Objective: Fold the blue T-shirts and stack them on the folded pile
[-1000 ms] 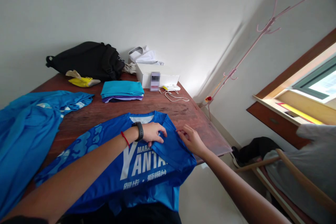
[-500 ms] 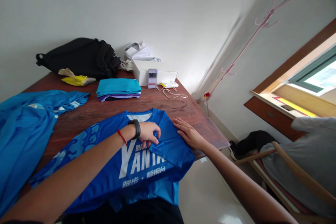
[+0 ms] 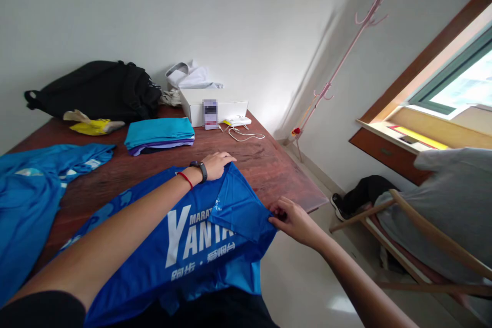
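Note:
A blue T-shirt (image 3: 200, 251) with white printed lettering lies front up along the near edge of the table, its lower part hanging toward my lap. One side with its sleeve is folded inward over the print. At the collar end, my left hand (image 3: 216, 165), wearing a black wristband and a red cord, has its fingers closed at the folded shoulder corner; the thumb is hidden. My right hand (image 3: 294, 220) pinches the shirt's outer folded edge, just off the table's right side.
On the wooden table (image 3: 265, 164) are a folded stack of clothes (image 3: 159, 132), another blue garment (image 3: 34, 189), a black backpack (image 3: 96, 89), a yellow item (image 3: 92, 127), a white box (image 3: 232, 108) and a white cable (image 3: 246, 137). A seated person (image 3: 449, 200) and a pink coat stand (image 3: 346, 56) are to the right.
My left hand has moved from the shirt's chest up to the shoulder corner by the collar. My right hand has gone from lying flat to pinching the shirt's outer edge, lower down.

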### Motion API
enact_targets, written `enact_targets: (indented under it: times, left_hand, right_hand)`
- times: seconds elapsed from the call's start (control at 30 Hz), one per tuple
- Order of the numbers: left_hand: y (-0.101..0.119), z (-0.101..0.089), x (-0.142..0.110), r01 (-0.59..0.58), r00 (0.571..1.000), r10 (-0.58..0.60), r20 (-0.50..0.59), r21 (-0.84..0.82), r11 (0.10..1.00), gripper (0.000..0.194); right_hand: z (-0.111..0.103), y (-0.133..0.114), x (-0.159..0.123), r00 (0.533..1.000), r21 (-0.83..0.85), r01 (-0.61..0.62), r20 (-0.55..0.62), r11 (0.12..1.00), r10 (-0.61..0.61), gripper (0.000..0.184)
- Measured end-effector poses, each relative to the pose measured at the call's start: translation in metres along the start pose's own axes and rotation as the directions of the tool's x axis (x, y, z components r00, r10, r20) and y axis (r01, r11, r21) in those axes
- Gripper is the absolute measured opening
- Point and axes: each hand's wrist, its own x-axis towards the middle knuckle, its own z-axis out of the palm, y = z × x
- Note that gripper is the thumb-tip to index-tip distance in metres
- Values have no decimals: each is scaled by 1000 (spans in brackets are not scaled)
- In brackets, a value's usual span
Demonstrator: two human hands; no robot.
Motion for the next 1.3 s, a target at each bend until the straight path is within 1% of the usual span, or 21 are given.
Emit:
enact_targets:
  times: [0.07, 0.17, 0.23, 0.33, 0.47, 0.57, 0.67, 0.77, 0.9, 1.0, 1.07, 1.13, 1.2, 1.23, 1.3]
  left_hand:
    - [-13, 5, 13, -41, 999, 41, 18, 12, 999, 57]
    - [-25, 10, 25, -91, 996, 91, -10, -33, 995, 46]
    - [-29, 13, 29, -110, 994, 108, -33, -37, 993, 37]
    - [-33, 16, 32, -124, 992, 123, -32, -29, 992, 27]
    - [-36, 16, 34, -111, 993, 110, -52, -28, 993, 25]
    - [-34, 14, 37, -90, 993, 86, -82, -35, 995, 27]
    - [-33, 12, 43, -74, 993, 71, -99, -35, 997, 28]
    - [-34, 11, 49, -51, 994, 49, -97, -18, 999, 28]
    - [-33, 7, 51, 8, 995, -5, -101, 23, 1000, 30]
    - [-15, 3, 48, 39, 988, -31, -152, 50, 998, 37]
    - [7, 4, 42, -13, 987, 21, -157, 50, 999, 43]
    - [33, 10, 31, -134, 985, 136, -107, 20, 991, 45]
    - [58, 21, 15, -226, 974, 226, -22, -31, 974, 50]
    - [69, 28, 7, -237, 971, 238, 23, -44, 971, 56]
    - [82, 41, -6, -217, 971, 221, 90, -54, 975, 68]
  right_hand:
    - [6, 2, 1, 999, -8, -18, -47, 1000, 18, 6]
    - [14, 3, 4, 995, -41, -9, -104, 999, 5, 3]
    - [17, 3, 4, 989, -63, -4, -147, 998, -5, 6]
    - [22, 2, 1, 978, -102, 1, -208, 995, -22, 8]
    - [26, 4, -4, 962, -134, 65, -256, 989, -98, 13]
    - [25, 10, -4, 951, -151, 132, -261, 980, -168, 22]
    - [23, 20, 1, 938, -248, 166, -258, 955, -230, 30]
    - [19, 26, 7, 935, -320, 163, -253, 933, -250, 31]
    - [14, 24, 6, 942, -285, 188, -218, 940, -255, 34]
    - [10, 21, 0, 943, -304, 175, -222, 936, -248, 33]
    - [7, 19, -2, 941, -333, 141, -249, 932, -231, 29]
    - [6, 16, -2, 932, -347, 93, -300, 933, -204, 26]
    - [5, 13, 0, 919, -343, 78, -339, 936, -201, 26]
    - [6, 12, 1, 916, -342, 97, -337, 935, -219, 26]
    - [10, 10, 3, 913, -359, 181, -286, 916, -292, 31]
